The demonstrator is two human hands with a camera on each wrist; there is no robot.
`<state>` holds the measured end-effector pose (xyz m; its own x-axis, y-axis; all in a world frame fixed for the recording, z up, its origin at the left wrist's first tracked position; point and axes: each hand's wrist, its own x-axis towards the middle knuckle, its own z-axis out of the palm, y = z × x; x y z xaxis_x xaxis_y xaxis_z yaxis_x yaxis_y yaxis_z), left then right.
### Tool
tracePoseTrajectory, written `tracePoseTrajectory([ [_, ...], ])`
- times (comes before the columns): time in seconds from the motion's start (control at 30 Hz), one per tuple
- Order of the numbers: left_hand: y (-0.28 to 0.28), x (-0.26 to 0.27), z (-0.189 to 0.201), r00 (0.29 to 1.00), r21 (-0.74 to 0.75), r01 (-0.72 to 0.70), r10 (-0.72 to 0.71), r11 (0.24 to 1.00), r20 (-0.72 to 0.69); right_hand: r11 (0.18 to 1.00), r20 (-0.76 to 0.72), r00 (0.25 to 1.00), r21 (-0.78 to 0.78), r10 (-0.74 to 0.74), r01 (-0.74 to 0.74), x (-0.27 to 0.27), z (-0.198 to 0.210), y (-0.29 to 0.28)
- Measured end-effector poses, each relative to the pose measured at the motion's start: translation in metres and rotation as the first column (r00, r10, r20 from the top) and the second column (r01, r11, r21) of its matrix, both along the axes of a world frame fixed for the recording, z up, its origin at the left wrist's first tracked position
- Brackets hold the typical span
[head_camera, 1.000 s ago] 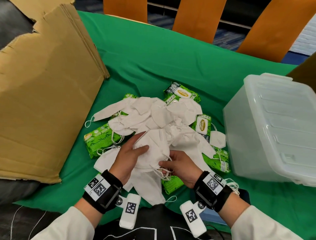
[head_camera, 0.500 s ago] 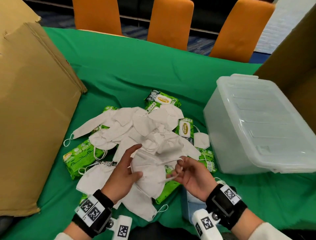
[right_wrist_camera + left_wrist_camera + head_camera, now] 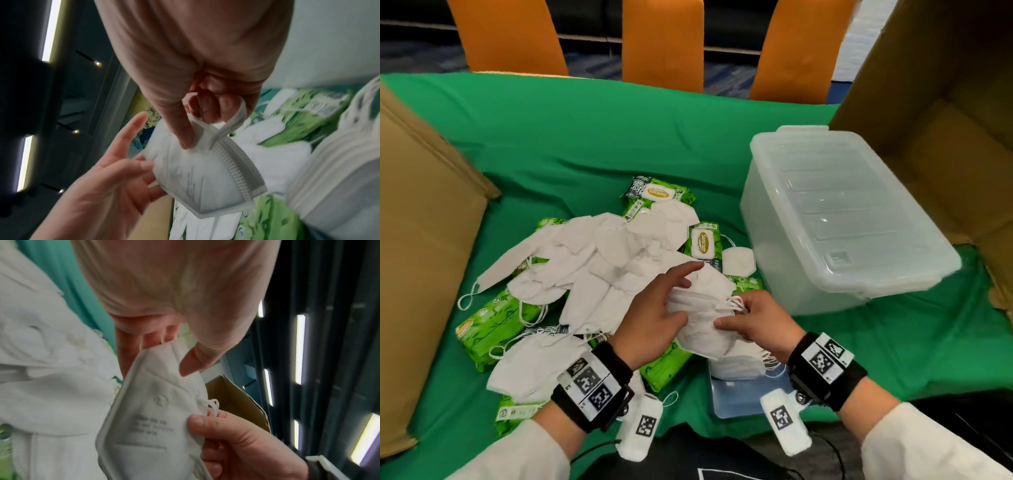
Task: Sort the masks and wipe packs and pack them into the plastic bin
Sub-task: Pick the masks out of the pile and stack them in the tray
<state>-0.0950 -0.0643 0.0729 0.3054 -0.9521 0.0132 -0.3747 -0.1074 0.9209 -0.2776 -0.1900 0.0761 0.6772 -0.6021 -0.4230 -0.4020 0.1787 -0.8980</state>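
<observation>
- While both hands work at the lower centre of the head view, one white mask (image 3: 703, 315) is held between them, above a small stack of masks (image 3: 739, 359) lying on a blue sheet (image 3: 736, 397).
- Left hand (image 3: 654, 318): thumb and fingers pinch the mask's left edge; index finger extended.
- Right hand (image 3: 760, 325): thumb presses the mask face; curled fingers (image 3: 211, 105) hold its ear loop.
- Step in hand, as judged: sorting masks out of the mixed heap (image 3: 599, 270) with wipe packs (image 3: 489, 329) on the table.
- Next move calls for laying this mask squarely on the stack, loops tucked.
- Plastic bin (image 3: 835, 219), right of centre, carries its lid; it must be opened before packing.
</observation>
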Motion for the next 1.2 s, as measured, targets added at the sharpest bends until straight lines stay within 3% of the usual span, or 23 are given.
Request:
tracePoseTrajectory([
  [0.1,-0.014,-0.011,-0.004,0.983,-0.030,0.091,-0.085,0.995,0.162,0.996,-0.050,0.999,-0.086,0.011,-0.016,-0.023,-0.002,-0.011],
  [0.27,-0.036,-0.033,-0.012,0.940,-0.002,0.145,-0.137,0.989,0.313,1.000,-0.003,1.000,-0.022,-0.011,0.011,-0.059,0.005,-0.027],
  [0.5,-0.046,-0.055,-0.022,0.824,0.214,0.249,-0.322,0.945,0.467,0.988,0.001,0.988,-0.002,-0.156,0.156,-0.107,0.008,-0.059],
  [0.6,-0.049,-0.054,-0.024,0.815,0.253,0.178,-0.287,0.951,0.503,0.939,0.145,0.928,0.022,-0.344,0.344,-0.121,0.010,-0.071],
  [0.7,-0.061,-0.048,-0.013,0.813,0.256,0.131,-0.252,0.958,0.525,0.913,0.331,0.851,0.165,-0.407,0.372,-0.118,0.019,-0.070],
  [0.8,-0.068,-0.042,0.002,0.811,0.225,0.103,-0.213,0.969,0.546,0.844,0.441,0.722,0.335,-0.533,0.418,-0.117,0.035,-0.077],
  [0.83,-0.068,-0.040,0.004,0.808,0.218,0.102,-0.209,0.971,0.551,0.849,0.436,0.730,0.317,-0.526,0.422,-0.118,0.040,-0.080],
  [0.87,-0.067,-0.038,0.006,0.804,0.222,0.103,-0.212,0.970,0.556,0.884,0.404,0.787,0.226,-0.467,0.409,-0.119,0.042,-0.081],
  [0.93,-0.063,-0.037,0.004,0.801,0.236,0.109,-0.226,0.966,0.555,0.965,0.229,0.947,-0.082,-0.225,0.249,-0.119,0.039,-0.081],
  [0.97,-0.060,-0.039,0.003,0.803,0.239,0.116,-0.233,0.964,0.549,0.967,0.117,0.987,-0.214,-0.114,0.138,-0.118,0.033,-0.079],
  [1.03,-0.053,-0.050,-0.001,0.801,0.239,0.149,-0.259,0.960,0.540,0.906,-0.062,0.997,-0.423,-0.034,0.005,-0.116,0.017,-0.076],
  [1.1,-0.045,-0.063,-0.009,0.796,0.236,0.191,-0.291,0.953,0.531,0.815,-0.158,0.985,-0.579,-0.073,-0.033,-0.113,0.005,-0.073],
  [1.13,-0.041,-0.069,-0.014,0.792,0.235,0.208,-0.304,0.949,0.530,0.795,-0.180,0.979,-0.605,-0.097,-0.033,-0.114,0.000,-0.073],
  [1.2,-0.031,-0.077,-0.025,0.786,0.239,0.211,-0.310,0.948,0.535,0.853,-0.205,0.975,-0.521,-0.085,-0.035,-0.118,-0.010,-0.070],
])
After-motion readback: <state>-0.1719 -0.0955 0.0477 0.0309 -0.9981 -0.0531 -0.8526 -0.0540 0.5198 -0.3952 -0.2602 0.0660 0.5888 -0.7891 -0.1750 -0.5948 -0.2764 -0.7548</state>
